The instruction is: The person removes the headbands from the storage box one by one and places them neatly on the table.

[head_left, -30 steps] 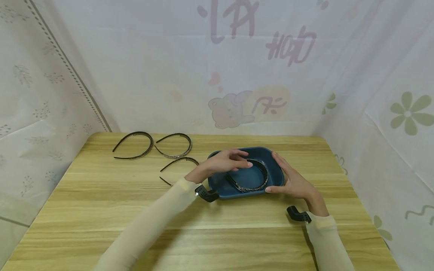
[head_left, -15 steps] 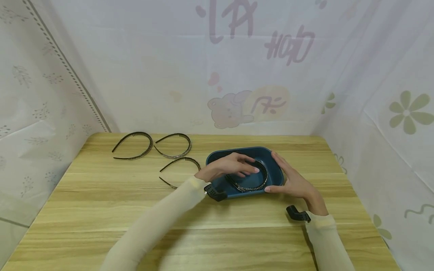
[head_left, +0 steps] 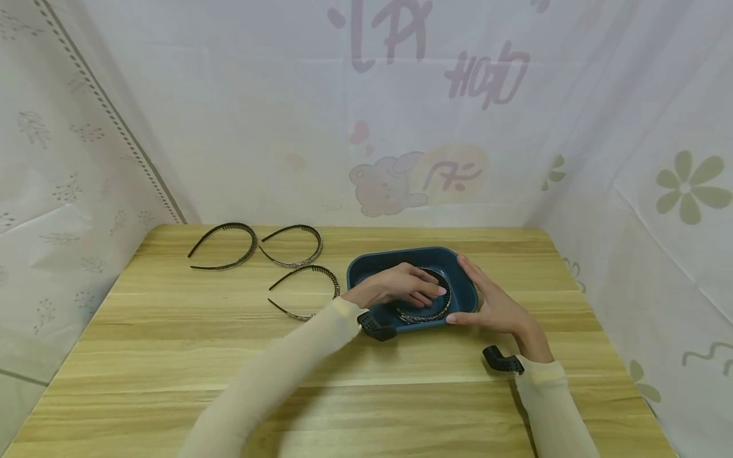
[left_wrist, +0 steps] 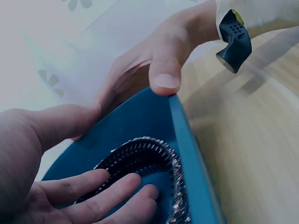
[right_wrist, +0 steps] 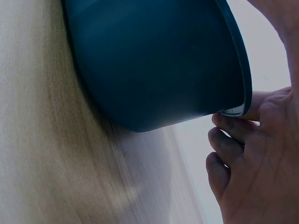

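Note:
A blue basket (head_left: 469, 286) stands on the table, holding dark, glittery toothed headbands (head_left: 446, 305) nested in a ring. My left hand (head_left: 406, 285) reaches inside over them. In the left wrist view, the fingers of that hand (left_wrist: 88, 198) are loosely extended beside the headbands (left_wrist: 175, 179), and whether they touch is unclear. My right hand (head_left: 498, 308) holds the basket's right end, thumb at the front corner and fingers at the back. In the right wrist view, fingers of the right hand (right_wrist: 266, 154) meet the rim of the basket (right_wrist: 245, 70).
Left of the basket, three more headbands lie apart on the wooden table (head_left: 172, 356): one at the far left (head_left: 254, 245), one at the back (head_left: 319, 245), and one nearer (head_left: 334, 283), close to my left sleeve. A printed curtain (head_left: 258, 127) hangs behind the table.
My left hand has moved rightward and lower into the basket, uncovering more of the nearest loose headband. The right hand keeps its hold on the basket's end.

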Available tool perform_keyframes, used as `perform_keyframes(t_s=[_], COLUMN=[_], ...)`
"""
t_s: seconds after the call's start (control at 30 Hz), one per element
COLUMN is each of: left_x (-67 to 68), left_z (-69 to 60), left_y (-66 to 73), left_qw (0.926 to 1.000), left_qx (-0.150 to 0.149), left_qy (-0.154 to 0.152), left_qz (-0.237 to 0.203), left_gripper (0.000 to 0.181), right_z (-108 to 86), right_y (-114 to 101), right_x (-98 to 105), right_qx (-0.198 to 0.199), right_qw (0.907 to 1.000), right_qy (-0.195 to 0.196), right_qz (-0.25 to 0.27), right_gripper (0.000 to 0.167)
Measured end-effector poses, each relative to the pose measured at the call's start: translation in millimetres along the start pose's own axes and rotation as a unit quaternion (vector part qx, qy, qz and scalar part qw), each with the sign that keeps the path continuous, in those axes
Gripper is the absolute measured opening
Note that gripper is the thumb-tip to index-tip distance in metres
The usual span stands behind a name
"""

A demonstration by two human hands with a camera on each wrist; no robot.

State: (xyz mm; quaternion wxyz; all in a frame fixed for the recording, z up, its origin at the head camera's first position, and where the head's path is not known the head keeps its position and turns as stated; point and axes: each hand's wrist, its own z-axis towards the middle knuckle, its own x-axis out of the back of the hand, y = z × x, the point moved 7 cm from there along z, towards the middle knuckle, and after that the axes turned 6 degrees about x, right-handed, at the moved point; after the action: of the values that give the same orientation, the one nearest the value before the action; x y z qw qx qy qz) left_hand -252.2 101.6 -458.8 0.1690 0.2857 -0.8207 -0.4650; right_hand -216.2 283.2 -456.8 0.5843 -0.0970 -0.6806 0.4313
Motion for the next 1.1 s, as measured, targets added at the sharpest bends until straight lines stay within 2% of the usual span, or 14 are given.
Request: perform_keyframes(t_s=[0.3, 0.77, 0.97, 1.1], left_x=[-9.4, -15.4, -17.4, -18.6], left_z=[9.2, 13.2, 14.9, 15.2], left_y=[-2.9, -3.7, -4.0, -4.2], left_qw=[0.9991, 0.9953, 0.9909, 0.9895], left_qx=[0.009, 0.019, 0.033, 0.042], left_qy=[0.037, 0.094, 0.127, 0.134], left_qz=[-0.017, 0.006, 0.029, 0.033], left_gripper=[0.057, 0.034, 0.022, 0.016], right_z=[0.0, -0.4, 0.0, 0.2], right_y=[0, -2, -3, -3], right_x=[0, -1, 0, 0], right_qx=[-0.004, -0.003, 0.0, 0.0], right_qw=[0.9999, 0.9999, 1.0, 1.0], right_qy=[-0.001, -0.002, -0.001, -0.001], right_qz=[0.012, 0.013, 0.009, 0.008], right_gripper=[0.123, 0.123, 0.124, 0.124])
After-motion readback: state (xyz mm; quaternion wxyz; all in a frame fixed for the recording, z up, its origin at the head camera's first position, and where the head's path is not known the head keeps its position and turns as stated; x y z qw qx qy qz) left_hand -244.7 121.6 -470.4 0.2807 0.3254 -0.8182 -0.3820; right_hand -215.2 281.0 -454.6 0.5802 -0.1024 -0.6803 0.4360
